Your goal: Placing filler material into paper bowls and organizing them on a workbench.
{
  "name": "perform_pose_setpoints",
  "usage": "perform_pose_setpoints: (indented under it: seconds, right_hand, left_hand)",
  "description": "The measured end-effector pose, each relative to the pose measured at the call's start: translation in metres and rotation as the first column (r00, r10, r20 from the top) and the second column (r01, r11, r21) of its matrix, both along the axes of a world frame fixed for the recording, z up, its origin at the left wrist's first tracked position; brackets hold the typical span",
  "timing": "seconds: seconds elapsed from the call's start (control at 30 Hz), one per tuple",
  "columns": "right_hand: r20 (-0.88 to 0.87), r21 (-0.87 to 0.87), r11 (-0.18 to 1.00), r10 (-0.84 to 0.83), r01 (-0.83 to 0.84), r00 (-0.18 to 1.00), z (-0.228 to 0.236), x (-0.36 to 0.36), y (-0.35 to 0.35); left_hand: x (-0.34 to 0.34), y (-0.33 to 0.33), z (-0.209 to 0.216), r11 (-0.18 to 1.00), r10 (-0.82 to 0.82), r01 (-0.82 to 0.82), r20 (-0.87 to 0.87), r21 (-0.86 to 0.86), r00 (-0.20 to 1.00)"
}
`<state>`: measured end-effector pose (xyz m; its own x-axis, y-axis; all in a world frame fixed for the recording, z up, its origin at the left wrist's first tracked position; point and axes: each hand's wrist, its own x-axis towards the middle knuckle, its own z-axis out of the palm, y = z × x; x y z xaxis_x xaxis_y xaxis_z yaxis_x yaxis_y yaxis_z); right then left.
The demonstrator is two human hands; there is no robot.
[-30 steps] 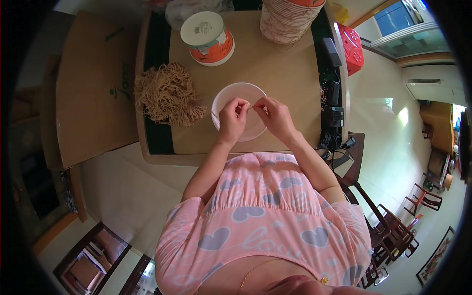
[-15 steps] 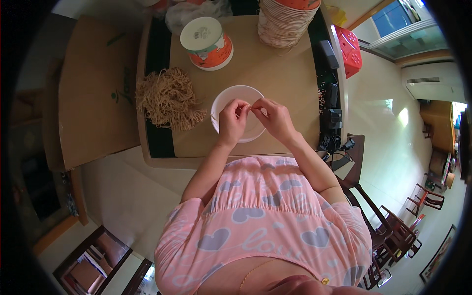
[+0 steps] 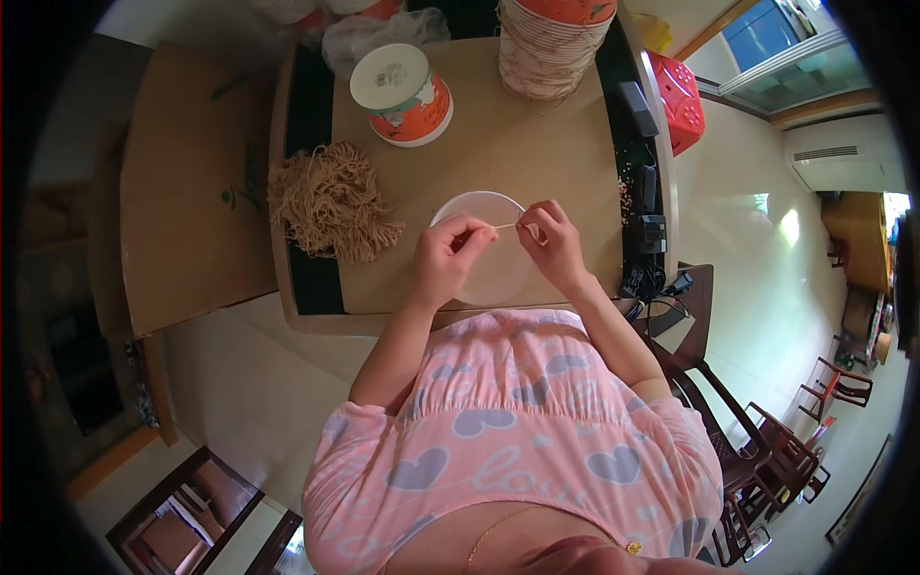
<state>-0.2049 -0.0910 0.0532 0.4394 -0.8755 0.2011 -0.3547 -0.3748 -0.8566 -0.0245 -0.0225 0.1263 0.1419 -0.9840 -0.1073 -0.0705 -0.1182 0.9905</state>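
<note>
My left hand (image 3: 448, 261) and my right hand (image 3: 558, 251) are both pinched closed, a short way apart. Between their fingertips a short, pale piece of string (image 3: 506, 226) is stretched. Right under them is a round white tub (image 3: 498, 280), its open mouth facing up and partly hidden by my hands. To the left of the tub lies a tangled heap of tan string (image 3: 331, 203).
An upside-down tub with an orange pattern (image 3: 412, 120) stands farther back, beside a crumpled clear plastic bag (image 3: 383, 38). A tall stack of tubs with strings (image 3: 551, 53) is at the far right. Black power adapters (image 3: 650, 232) line the right edge. A large cardboard box (image 3: 187, 211) stands left.
My hands have moved apart, and the string now shows taut between them. The white tub sits closer to my body. The whole view has shifted slightly.
</note>
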Motion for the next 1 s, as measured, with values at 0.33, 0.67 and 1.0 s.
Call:
perform_pose_setpoints:
  seconds: [0.33,0.67,1.0]
  right_hand:
    - [0.028,-0.141,0.99,-0.011,0.015,1.0,0.018,0.008,-0.001]
    - [-0.255,0.012,0.995,-0.088,0.094,0.963,0.003,0.004,-0.013]
    - [-0.272,0.869,0.489,0.332,0.081,0.903,-0.094,-0.033,-0.033]
  left_hand:
    - [0.01,0.003,0.004,0.995,-0.067,0.077,-0.127,0.069,0.99]
    - [0.058,0.011,-0.073,0.97,0.021,-0.094,0.306,0.224,0.952]
    - [0.047,0.051,-0.252,0.871,0.027,0.114,-0.279,0.478,0.96]
